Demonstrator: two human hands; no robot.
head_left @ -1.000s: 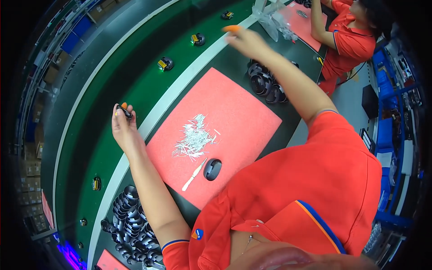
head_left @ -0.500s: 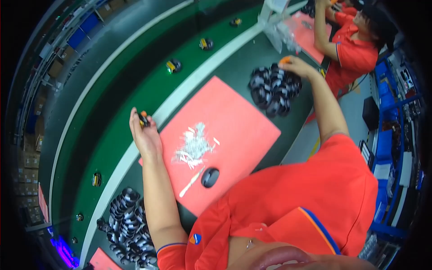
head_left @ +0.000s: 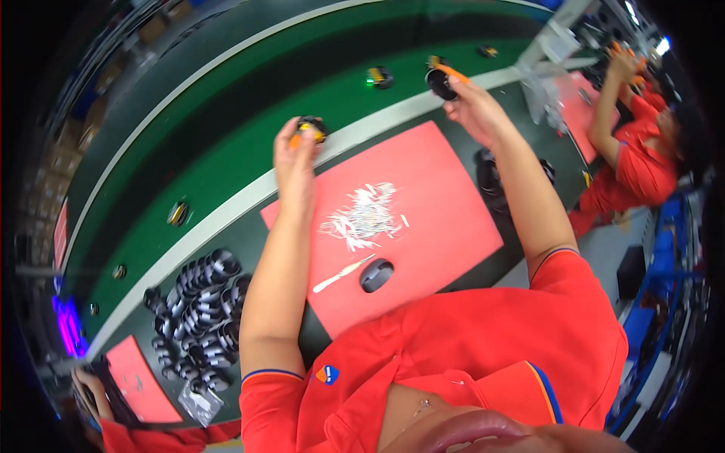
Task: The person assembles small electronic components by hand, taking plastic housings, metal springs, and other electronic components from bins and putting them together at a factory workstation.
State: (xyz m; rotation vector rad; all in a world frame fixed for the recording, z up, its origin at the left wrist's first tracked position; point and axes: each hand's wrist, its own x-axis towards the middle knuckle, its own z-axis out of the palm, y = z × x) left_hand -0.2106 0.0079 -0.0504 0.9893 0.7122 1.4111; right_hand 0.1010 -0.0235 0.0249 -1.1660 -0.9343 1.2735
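My left hand [head_left: 295, 160] is raised over the white conveyor rail, its fingers closed round a small black-and-yellow device [head_left: 312, 130]. Farther right, my right hand [head_left: 479, 110] pinches a black rounded shell [head_left: 440, 84] near the belt's edge. Orange covers show on some fingertips of both hands. Below them lies a pink mat [head_left: 445, 219] with a heap of thin white strips [head_left: 366, 215]. A pale slim pointed tool [head_left: 340, 275] and a dark oval mouse-like piece [head_left: 377, 275] rest near the mat's front edge.
A green conveyor belt [head_left: 234, 162] carries several black-and-yellow devices [head_left: 381, 77]. Nested black shells [head_left: 200, 302] are heaped left of the mat; another heap [head_left: 495, 177] is partly behind my right forearm. Co-workers in red sit at right [head_left: 642, 166] and lower left [head_left: 143, 442].
My right hand has left the right-hand heap and come up toward the belt with a black shell. My left hand still holds the device. The whole view has turned and shifted.
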